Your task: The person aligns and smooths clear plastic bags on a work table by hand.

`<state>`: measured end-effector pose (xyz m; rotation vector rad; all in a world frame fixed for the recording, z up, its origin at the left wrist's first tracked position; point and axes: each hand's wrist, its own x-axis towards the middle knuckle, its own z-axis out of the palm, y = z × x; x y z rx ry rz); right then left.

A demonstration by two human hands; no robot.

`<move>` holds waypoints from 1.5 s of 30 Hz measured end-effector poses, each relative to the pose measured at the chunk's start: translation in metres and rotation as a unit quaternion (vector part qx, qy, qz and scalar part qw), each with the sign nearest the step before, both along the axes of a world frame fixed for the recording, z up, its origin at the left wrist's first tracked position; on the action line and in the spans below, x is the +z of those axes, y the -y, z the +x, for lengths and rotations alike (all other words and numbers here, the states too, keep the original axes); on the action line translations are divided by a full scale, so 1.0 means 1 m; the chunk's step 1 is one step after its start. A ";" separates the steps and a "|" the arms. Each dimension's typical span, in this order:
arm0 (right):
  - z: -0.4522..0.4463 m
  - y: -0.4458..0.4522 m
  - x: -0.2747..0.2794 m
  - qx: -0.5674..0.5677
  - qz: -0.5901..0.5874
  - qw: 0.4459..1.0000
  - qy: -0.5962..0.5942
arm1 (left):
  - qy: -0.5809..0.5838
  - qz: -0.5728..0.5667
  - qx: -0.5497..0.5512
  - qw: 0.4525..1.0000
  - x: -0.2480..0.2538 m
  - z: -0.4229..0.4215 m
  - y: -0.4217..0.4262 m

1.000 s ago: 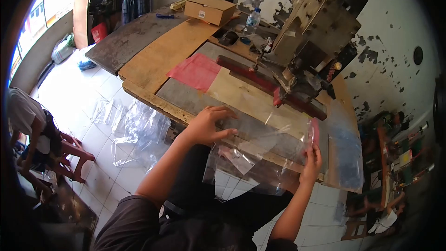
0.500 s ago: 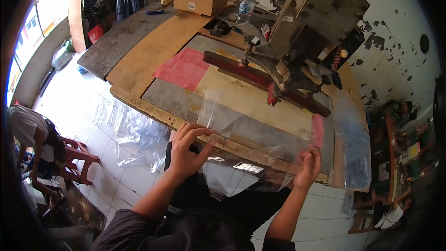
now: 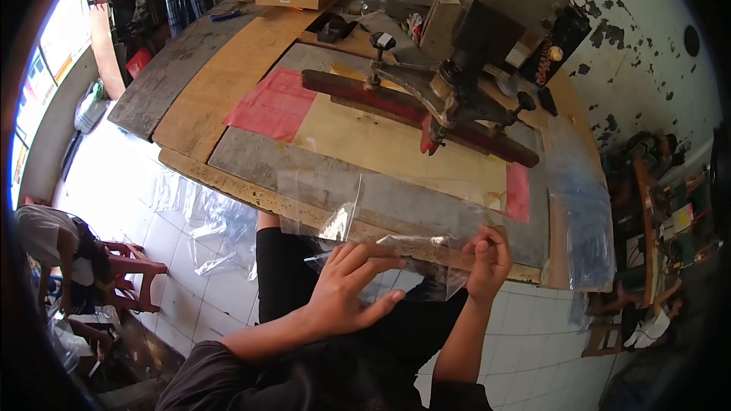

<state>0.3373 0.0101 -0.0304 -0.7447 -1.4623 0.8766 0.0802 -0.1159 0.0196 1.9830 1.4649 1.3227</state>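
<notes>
Clear plastic held at a press table

A transparent plastic sheet (image 3: pixel 324 209) spans the table's front edge, partly over the worktop and partly over the lap. The right hand (image 3: pixel 489 265) pinches the sheet's right end between thumb and curled fingers. The left hand (image 3: pixel 346 289) is at the sheet's lower left, its fingers close together and lightly bent, the thumb apart; whether its fingertips touch the film cannot be told. Beyond, a red metal bar (image 3: pixel 400 106) hangs from the press over a pale yellow sheet (image 3: pixel 365 135), flanked by a large red patch (image 3: pixel 270 105) on the left and a narrow red strip (image 3: pixel 518 192) on the right. Clear plastic sheets (image 3: pixel 580 217) lie at the table's right end.
</notes>
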 end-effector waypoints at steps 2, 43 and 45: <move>-0.001 0.001 0.001 -0.002 -0.006 1.000 -0.006 | -0.015 -0.026 -0.022 0.999 -0.003 0.005 0.000; -0.020 0.043 0.040 -0.015 0.117 0.976 0.184 | 0.156 -0.041 -0.146 0.976 0.025 -0.001 -0.025; -0.023 0.054 0.048 0.021 0.191 0.946 0.260 | 0.182 -0.038 -0.158 0.970 0.023 0.004 -0.024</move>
